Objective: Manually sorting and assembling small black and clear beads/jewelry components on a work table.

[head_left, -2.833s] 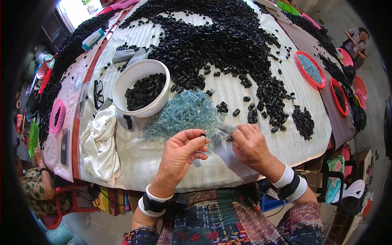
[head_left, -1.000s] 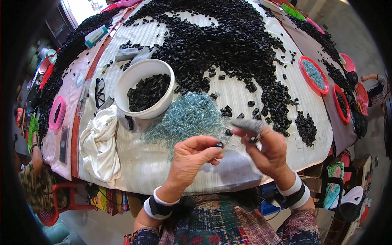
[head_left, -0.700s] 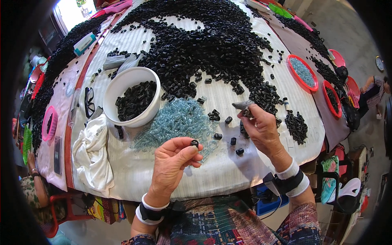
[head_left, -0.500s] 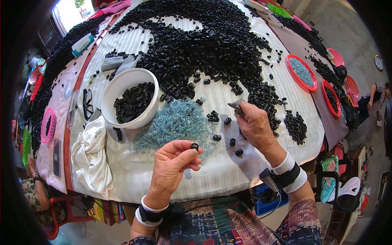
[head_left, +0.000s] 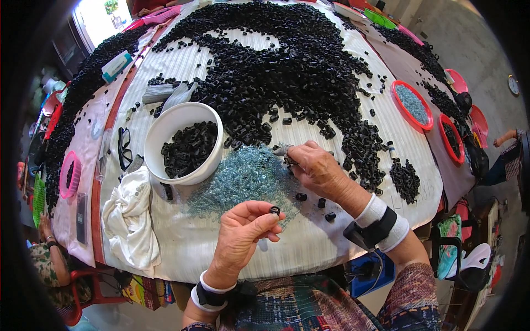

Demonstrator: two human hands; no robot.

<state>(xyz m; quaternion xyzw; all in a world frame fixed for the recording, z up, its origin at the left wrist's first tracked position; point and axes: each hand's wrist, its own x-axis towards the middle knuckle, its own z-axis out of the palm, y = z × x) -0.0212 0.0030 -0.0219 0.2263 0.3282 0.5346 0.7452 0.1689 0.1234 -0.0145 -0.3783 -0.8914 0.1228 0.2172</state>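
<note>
Showing well to the left of the white bowl [head_left: 176,115] are a co-worker's camouflage sleeve [head_left: 47,259] and a green basket [head_left: 38,198]. Less far left of the bowl come a pink basket [head_left: 77,174] with dark bits inside and a dark flat device [head_left: 81,219]. Black-framed glasses [head_left: 126,149] lie just left of the bowl; a crumpled white cloth [head_left: 130,223] lies left of it and nearer the person. Grey bundles [head_left: 160,94] rest just beyond the bowl, which holds many black pieces [head_left: 187,149]. A mound of pale blue bits [head_left: 243,168] spreads just right of the bowl. Right of the bowl and nearer the person, the left hand [head_left: 245,229] pinches one small black piece [head_left: 275,210] between thumb and forefinger. A great black heap [head_left: 287,71] stretches beyond and right of the bowl. Farther right of the bowl, the right hand [head_left: 316,168] bends over the mound, fingers drawn together; a grey tip [head_left: 281,150] shows at the fingertips, and whether it is gripped or worn cannot be told. Loose black pieces [head_left: 321,203], a small dark pile [head_left: 406,182] and two red baskets [head_left: 419,126] follow, increasingly far right of the bowl.
</note>
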